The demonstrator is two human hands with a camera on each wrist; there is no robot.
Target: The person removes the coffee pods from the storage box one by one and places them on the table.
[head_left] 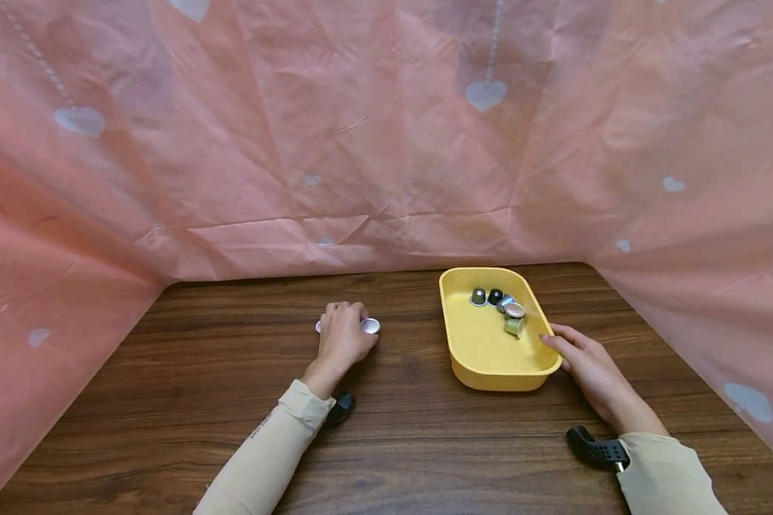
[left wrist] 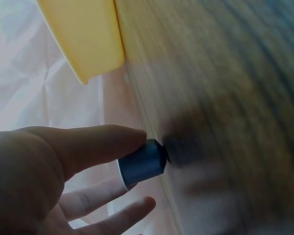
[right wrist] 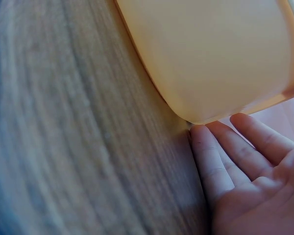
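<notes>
Pinched by the thumb and fingers of my left hand (head_left: pixel 343 332) is a dark blue coffee capsule (left wrist: pixel 144 164), its narrow end down at the wooden tabletop. Its silver lid (head_left: pixel 370 326) faces up in the head view. Another pale lid (head_left: pixel 318 327) peeks out on the left side of that hand, mostly hidden by it. My right hand (head_left: pixel 592 372) holds the near right corner of a yellow tray (head_left: pixel 483 350), thumb over the rim and fingers against the outer wall (right wrist: pixel 210 63). Several coffee capsules (head_left: pixel 514 310) lie toward the tray's far right part.
Brown wood-grain tabletop (head_left: pixel 425 443) runs beneath everything. A pink curtain (head_left: pixel 373 143) with pale hearts closes off the back and both sides. Each wrist wears a black strap device, the right one (head_left: pixel 595 449) near the table's front.
</notes>
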